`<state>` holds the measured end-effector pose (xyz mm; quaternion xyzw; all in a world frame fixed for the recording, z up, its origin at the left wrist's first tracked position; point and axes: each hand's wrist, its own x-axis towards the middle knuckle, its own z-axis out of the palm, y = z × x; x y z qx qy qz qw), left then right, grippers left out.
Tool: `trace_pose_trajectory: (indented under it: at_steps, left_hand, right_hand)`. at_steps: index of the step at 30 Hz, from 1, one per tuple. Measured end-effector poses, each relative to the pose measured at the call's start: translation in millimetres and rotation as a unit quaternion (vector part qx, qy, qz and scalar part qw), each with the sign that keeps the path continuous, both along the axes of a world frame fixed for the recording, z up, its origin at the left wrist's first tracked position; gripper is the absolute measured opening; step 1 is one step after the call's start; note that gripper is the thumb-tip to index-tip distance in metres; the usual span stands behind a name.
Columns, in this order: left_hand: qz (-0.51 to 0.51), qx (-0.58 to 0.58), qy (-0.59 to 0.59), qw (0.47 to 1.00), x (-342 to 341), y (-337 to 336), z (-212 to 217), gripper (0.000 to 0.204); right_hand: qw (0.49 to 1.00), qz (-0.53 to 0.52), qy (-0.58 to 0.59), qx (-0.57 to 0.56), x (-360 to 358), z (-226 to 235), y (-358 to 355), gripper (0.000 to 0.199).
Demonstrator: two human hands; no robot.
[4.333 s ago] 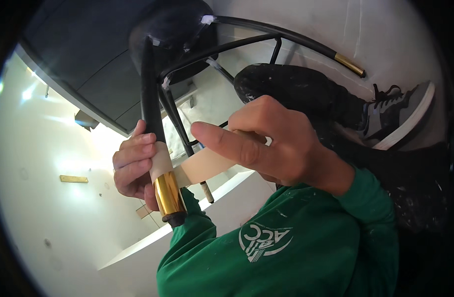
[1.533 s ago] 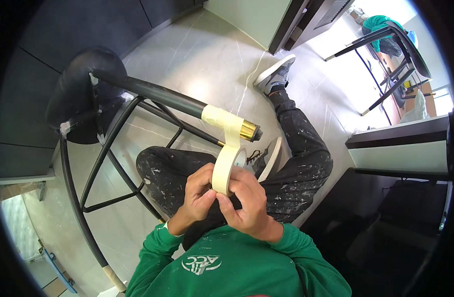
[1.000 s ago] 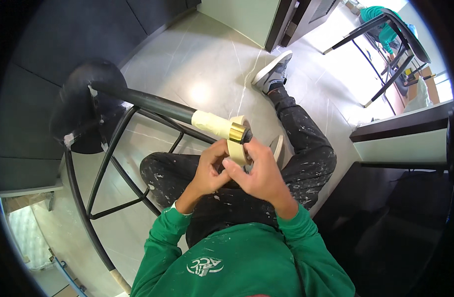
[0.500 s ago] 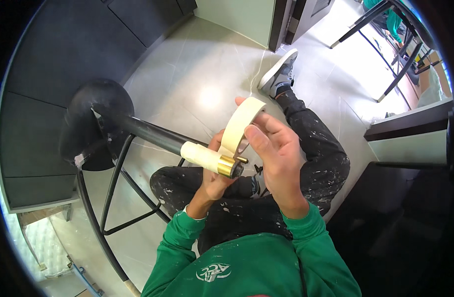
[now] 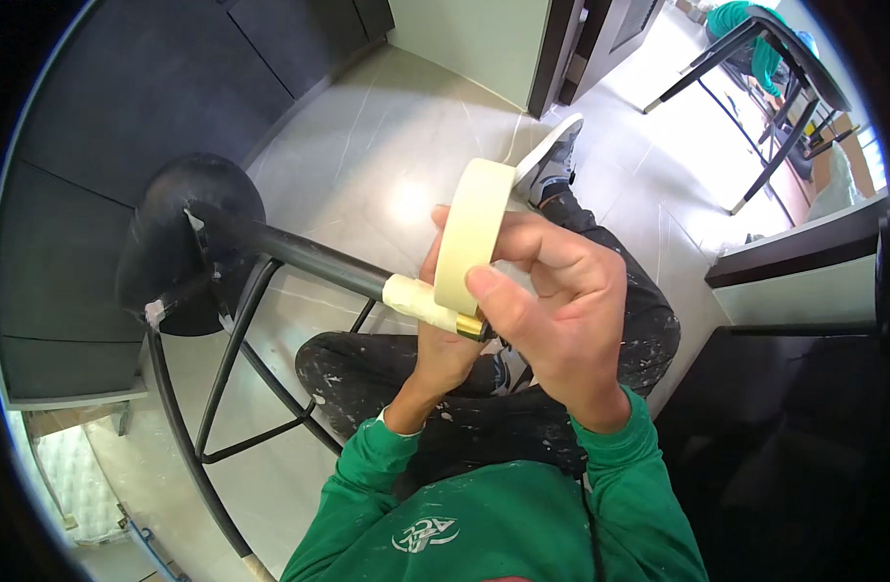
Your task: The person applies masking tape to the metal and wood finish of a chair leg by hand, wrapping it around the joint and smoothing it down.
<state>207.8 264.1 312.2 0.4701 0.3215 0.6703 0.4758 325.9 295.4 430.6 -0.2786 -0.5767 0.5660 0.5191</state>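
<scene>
A black metal stool [image 5: 232, 291] lies on its side on the pale tiled floor, one leg pointing toward me. The end of that leg [image 5: 309, 262] is wrapped in cream masking tape [image 5: 418, 301] just above a gold tip [image 5: 471, 329]. My right hand [image 5: 552, 301] holds a roll of masking tape [image 5: 469, 233] upright over the leg's end, thumb on the roll's edge. My left hand [image 5: 445, 354] is under the leg at the gold tip, partly hidden by the roll and my right hand.
My legs in paint-spotted black trousers [image 5: 387, 369] stretch across the floor, a shoe [image 5: 552, 160] at the far end. Dark cabinets [image 5: 115, 116] stand to the left. Another person in green [image 5: 741, 19] and a black stool [image 5: 775, 78] are at the upper right.
My right hand has lifted the tape roll higher above the leg's end. The view has swung from facing up to looking down at the floor over the earlier frames.
</scene>
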Motion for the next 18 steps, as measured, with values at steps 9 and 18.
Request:
trace_pose_trajectory:
  at_steps: [9, 18]
  left_hand:
    - [0.08, -0.093, -0.005, 0.992, -56, -79, -22, 0.053]
    - [0.066, 0.011, 0.11, 0.992, -103, -57, 75, 0.047]
  right_hand:
    - [0.985, 0.006, -0.134, 0.109, -4, 20, -53, 0.02]
    - [0.945, -0.096, -0.127, 0.286, -15, -21, -92, 0.028]
